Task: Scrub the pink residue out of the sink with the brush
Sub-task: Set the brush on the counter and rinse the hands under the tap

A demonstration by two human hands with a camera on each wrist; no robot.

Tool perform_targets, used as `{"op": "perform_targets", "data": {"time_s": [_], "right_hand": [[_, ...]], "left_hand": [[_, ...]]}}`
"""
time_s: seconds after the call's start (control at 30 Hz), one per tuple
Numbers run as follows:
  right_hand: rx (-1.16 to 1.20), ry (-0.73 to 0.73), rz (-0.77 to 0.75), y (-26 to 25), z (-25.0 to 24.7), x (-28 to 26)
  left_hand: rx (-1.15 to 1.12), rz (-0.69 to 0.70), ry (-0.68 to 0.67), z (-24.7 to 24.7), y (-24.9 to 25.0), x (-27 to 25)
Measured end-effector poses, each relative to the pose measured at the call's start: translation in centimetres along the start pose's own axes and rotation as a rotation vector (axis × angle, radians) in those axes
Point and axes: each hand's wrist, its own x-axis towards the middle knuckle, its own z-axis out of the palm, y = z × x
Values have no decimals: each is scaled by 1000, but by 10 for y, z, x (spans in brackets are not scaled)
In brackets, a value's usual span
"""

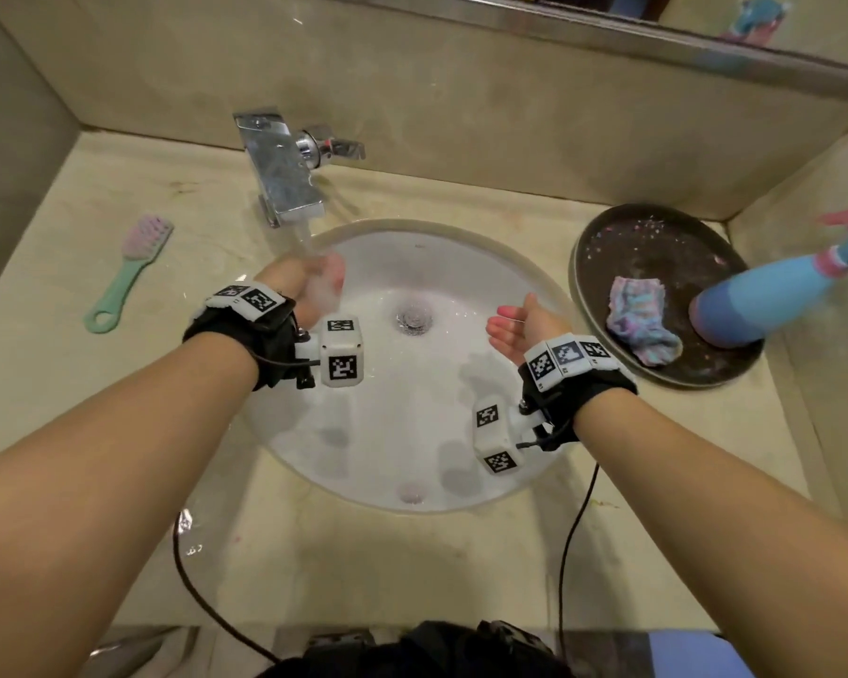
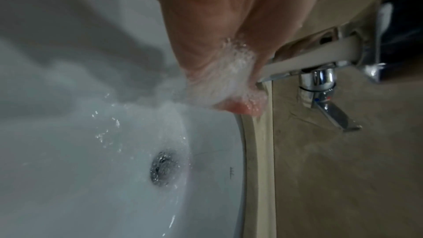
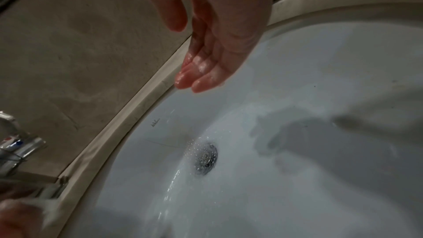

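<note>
Green-handled brush (image 1: pixel 127 274) lies left of sink (image 1: pixel 485 266), handle toward us, nearest our left hand (image 1: pixel 314 286); right hand (image 1: pixel 520 330) also open, empty

Water from the faucet (image 2: pixel 304 64) splashes over the left hand (image 2: pixel 219 42) above the sink (image 2: pixel 68 151) drain (image 2: pixel 164 168).

Bathroom — white undermount sink (image 1: pixel 466 266), chrome tap (image 1: pixel 285 173) running, beige stone counter (image 1: pixel 363 555), mirror (image 1: pixel 706 22) edge above.
</note>
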Motion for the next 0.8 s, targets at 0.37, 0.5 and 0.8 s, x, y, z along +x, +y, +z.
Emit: {"op": "perform_targets", "data": {"time_s": [0.37,0.5,0.8], "right_hand": [[-146,-119,-39,27,2,-3],[-178,-143,-43,33,-3,-5],[-158,-119,-44,25,-11,-3]], "left_hand": [[574,-395,-357,35,-111,-70],[813,-388,-324,36,-131,-69],[399,-51,158,3,-84,-42]]}}
